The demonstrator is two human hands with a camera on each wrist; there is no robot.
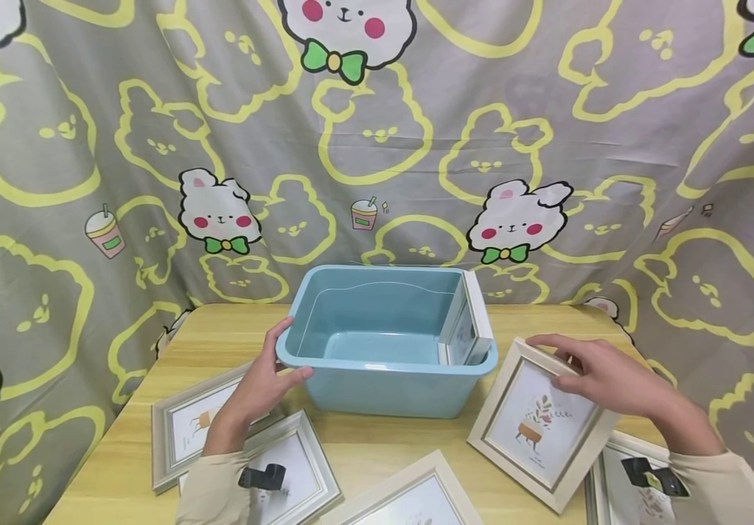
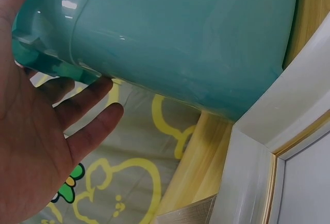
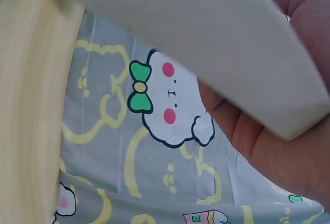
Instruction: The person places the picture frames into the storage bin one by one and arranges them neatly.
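A light-blue plastic tub [image 1: 383, 394] stands on the wooden table. My left hand [image 1: 255, 386] grips its left end, thumb over the front rim and fingers around the outer side; the left wrist view shows those fingers [image 2: 87, 102] beneath the rim. Inside the tub, a pale picture frame [image 1: 474, 313] stands on edge against the right wall. To the right of the tub, my right hand [image 1: 613, 375] holds a cream picture frame [image 1: 515, 397] by its upper right edge. This frame is tilted, its plant-pot print facing up toward me. The right wrist view shows its edge [image 3: 206, 48] blurred.
More picture frames lie on the table: a greyish one [image 1: 165, 437] and a silver one [image 1: 321, 467] at the left, a cream one [image 1: 439, 474] in front, and another [image 1: 620, 448] under my right forearm. A patterned curtain [image 1: 403, 197] hangs behind the table.
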